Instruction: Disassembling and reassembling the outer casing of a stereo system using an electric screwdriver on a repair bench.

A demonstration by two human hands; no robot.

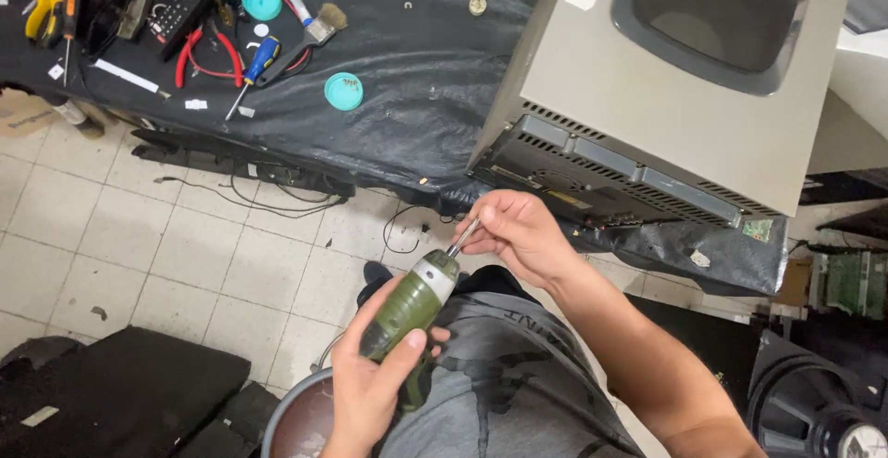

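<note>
Your left hand [370, 384], lower centre of the frame, is wrapped around the green electric screwdriver [407, 310], thumb laid across its body. The tool tilts up and to the right, its silver collar toward your other hand. Your right hand [523, 236], centre of the frame, pinches the metal bit [464, 236] that sticks out of the tool's tip, fingers curled around it.

Both hands sit over your lap, just below the edge of the tabletop [416, 79], which is covered in black sheeting. A grey appliance casing [647, 97] lies on it at upper right, vented underside facing you, just above your right hand.

Upper left of the frame: red-handled pliers [205, 55], a blue-and-yellow screwdriver [254, 68], a paintbrush [314, 32], two teal caps [343, 91], a black remote control [190, 0]. Tiled floor [139, 245] at left, loose black cables on it.
</note>
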